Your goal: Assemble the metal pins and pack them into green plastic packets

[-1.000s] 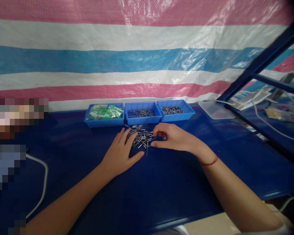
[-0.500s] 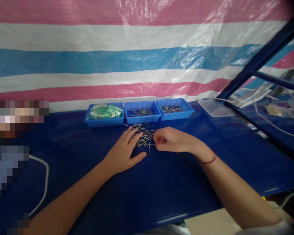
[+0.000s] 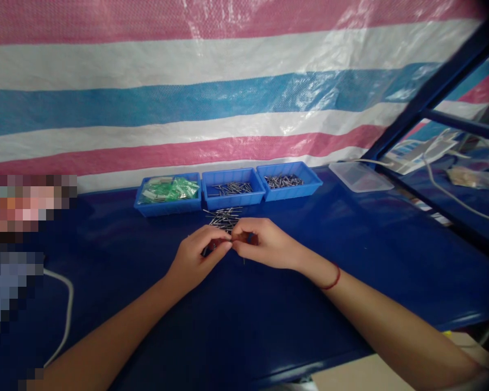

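Observation:
My left hand (image 3: 199, 251) is closed in a pinch, its thumb and fingertips meeting those of my right hand (image 3: 269, 243). The right hand, with a red cord at the wrist, is pinched as well. Whatever lies between the fingertips is too small and covered to make out. Right behind and under the hands is a loose pile of thin metal pins (image 3: 223, 217), shaped like blind rivets, partly hidden by the fingers.
Three blue bins stand in a row behind the pile: the left bin (image 3: 169, 207) with green-and-clear packets, the middle bin (image 3: 236, 202) and right bin (image 3: 295, 191) with metal pins. A clear plastic lid (image 3: 361, 177) lies right. White cable (image 3: 70, 304) runs left, near a blurred-out person.
My left hand has gone from spread over the pile to a pinch. My right hand has moved left, and the fingertips of both hands now meet in front of the pile.

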{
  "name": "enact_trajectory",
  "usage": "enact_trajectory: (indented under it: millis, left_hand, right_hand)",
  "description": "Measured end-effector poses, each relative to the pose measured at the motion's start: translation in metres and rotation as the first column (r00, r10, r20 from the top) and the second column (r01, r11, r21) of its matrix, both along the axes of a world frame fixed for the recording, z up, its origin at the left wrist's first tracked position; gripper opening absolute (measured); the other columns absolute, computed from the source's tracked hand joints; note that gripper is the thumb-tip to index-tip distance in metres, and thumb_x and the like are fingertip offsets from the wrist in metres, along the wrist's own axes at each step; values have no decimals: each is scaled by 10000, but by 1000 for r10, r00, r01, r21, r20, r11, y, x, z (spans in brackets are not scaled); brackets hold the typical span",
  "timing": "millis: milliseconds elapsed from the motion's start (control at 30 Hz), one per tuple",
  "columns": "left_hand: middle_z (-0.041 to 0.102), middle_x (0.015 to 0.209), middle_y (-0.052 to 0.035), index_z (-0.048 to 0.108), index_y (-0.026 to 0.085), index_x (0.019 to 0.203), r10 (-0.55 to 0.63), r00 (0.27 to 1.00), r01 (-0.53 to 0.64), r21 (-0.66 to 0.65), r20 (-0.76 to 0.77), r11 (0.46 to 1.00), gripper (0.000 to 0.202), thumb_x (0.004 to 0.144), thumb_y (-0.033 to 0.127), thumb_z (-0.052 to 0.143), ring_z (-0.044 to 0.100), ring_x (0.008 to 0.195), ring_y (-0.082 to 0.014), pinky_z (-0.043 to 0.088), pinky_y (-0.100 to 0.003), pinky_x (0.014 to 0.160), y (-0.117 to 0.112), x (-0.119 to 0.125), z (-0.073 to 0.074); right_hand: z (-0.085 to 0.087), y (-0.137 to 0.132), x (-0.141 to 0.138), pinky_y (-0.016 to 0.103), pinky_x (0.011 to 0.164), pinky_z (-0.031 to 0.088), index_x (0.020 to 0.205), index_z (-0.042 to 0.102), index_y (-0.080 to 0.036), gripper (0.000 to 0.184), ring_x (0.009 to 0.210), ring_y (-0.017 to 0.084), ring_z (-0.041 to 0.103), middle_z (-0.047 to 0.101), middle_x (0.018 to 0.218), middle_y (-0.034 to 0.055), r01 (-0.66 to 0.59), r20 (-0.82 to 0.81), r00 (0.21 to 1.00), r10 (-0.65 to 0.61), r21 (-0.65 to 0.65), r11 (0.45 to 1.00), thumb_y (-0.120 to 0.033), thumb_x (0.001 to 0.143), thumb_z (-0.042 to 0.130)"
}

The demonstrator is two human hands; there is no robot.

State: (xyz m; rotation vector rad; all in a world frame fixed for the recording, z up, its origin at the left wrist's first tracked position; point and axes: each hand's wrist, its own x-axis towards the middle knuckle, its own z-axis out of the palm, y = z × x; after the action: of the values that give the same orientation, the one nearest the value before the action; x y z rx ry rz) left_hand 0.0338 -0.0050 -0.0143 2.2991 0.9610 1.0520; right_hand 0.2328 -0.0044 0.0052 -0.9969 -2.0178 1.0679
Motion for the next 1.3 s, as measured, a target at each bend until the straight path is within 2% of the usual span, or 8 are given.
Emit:
enact_trajectory:
  millis: [200,333,600,867,1033,1167,1233,1300]
  left_hand:
    - [657,817,-29,620,174,886,22,1000,-21,-26,17,999,88,896,219,545,614,742,-135,478,-248,682,0,0,1]
    - [659,838,-31,626,174,921,33,999,-33,-38,6,999,107,905,215,528,612,741,-130,471,-240,670,0,1,0]
    - [642,822,-28,635,181,914,-8,1000,8,-22,-15,1000,95,879,250,580,590,681,-118,459,-224,604,6,-4,0]
    - [650,844,-31,639,182,934,0,1000,0,-80,-2,997,99,887,242,575,589,664,-108,449,-206,576,9,-7,-2]
    - [632,865,-30,629,183,960,17,1000,-15,-95,12,995,113,894,247,562,575,655,-99,448,-203,583,10,-7,-5]
    - [605,799,-5,596,190,1010,46,999,-47,-123,-10,991,142,892,260,559,525,581,-82,423,-191,536,7,-8,-4]
    - [596,806,7,535,194,1109,66,998,-65,-129,6,989,225,894,260,549,484,533,-65,403,-180,501,5,-8,-3]
    - [595,834,8,477,196,1174,74,997,-71,-121,19,990,285,901,260,529,465,515,-56,394,-174,487,2,-9,-4]
  right_hand:
    - [-1,-1,-4,205,578,397,809,608,-157,19,614,88,522,567,725,-10,-20,34,999,16,140,990,-168,814,593]
    - [-2,0,-5,210,600,395,762,606,-158,65,618,88,513,563,722,-6,-28,73,997,10,245,969,-144,824,592]
    - [-7,5,-3,220,625,403,766,615,-160,85,672,110,546,586,732,7,-32,96,995,2,310,950,-195,844,618]
    - [-8,9,3,202,611,420,840,635,-171,21,639,90,557,626,779,1,10,64,998,-28,258,966,-173,837,614]
    - [5,5,7,204,618,431,860,646,-177,66,643,92,560,652,813,11,60,-17,998,-58,247,967,-223,854,600]
    - [14,0,8,208,577,398,806,649,-171,149,615,96,528,632,748,5,26,8,1000,-29,252,967,-291,867,587]
    - [14,2,12,213,551,381,771,642,-164,219,577,98,506,607,675,-5,88,11,996,-92,221,971,-337,880,562]
    - [13,9,22,220,543,382,753,633,-156,288,558,105,509,599,640,-3,262,-34,965,-261,199,944,-379,896,519]
